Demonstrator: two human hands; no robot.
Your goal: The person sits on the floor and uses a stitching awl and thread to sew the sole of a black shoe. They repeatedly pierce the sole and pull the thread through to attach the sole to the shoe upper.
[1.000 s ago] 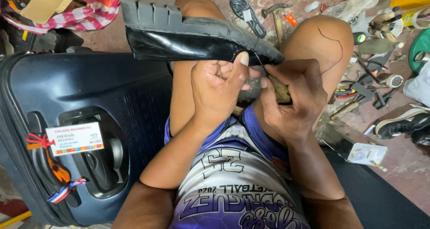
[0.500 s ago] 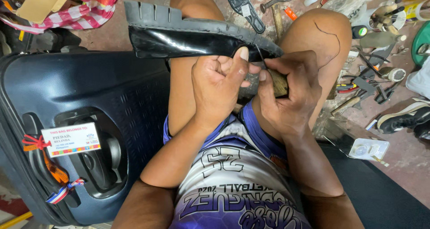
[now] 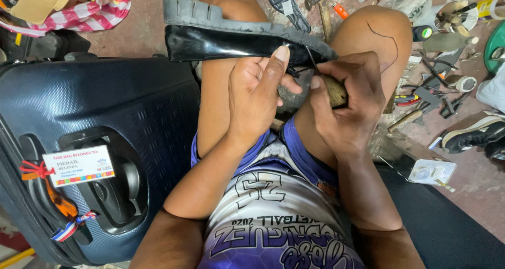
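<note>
A dusty reddish concrete floor [image 3: 142,32] lies underfoot. Scattered tools [image 3: 436,90] clutter two o'clock; a dark hard-shell suitcase [image 3: 94,116] stands at nine o'clock.

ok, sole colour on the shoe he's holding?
Grey, ridged sole over a glossy black upper; head view.

Black shoe [image 3: 231,40] now slightly lower, heel tipped up

- shoe [image 3: 231,40] lies across both knees, sole facing away
- left hand [image 3: 258,92] under the shoe, right hand [image 3: 347,103] just beside it, at the toe end
- suitcase [image 3: 94,142] left of the legs
- tools [image 3: 436,90] scattered on the floor [image 3: 473,179] to the right
</note>
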